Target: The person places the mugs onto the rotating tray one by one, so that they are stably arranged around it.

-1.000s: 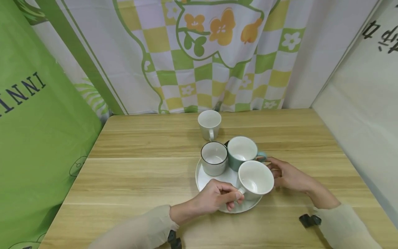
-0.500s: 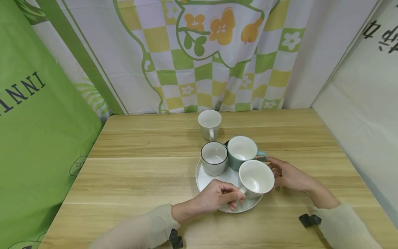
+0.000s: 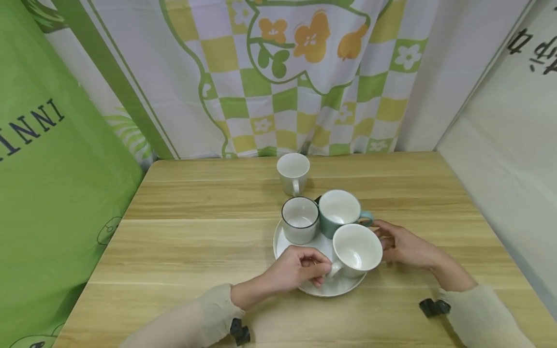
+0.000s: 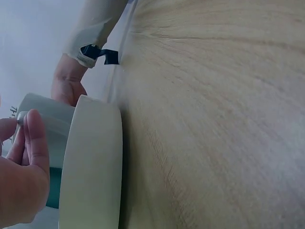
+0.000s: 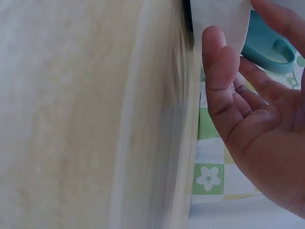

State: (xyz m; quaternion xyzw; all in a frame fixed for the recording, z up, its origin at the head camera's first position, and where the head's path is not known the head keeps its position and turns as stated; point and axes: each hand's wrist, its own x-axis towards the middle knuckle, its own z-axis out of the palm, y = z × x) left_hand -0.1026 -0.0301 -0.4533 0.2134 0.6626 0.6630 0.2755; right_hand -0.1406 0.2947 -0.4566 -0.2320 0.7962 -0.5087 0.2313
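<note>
Below, wooden table (image 3: pixel 191 251), mugs (image 3: pixel 357 251), checkered curtain (image 3: pixel 300 92) behind

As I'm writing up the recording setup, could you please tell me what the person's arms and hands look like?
The sleeves are pale beige, with a small black device showing near each wrist. The left hand and right hand are bare, without gloves.

The teal mug (image 3: pixel 339 208) is lined white; the curtain (image 3: pixel 285 102) at twelve o'clock is checked green, yellow and white.
</note>
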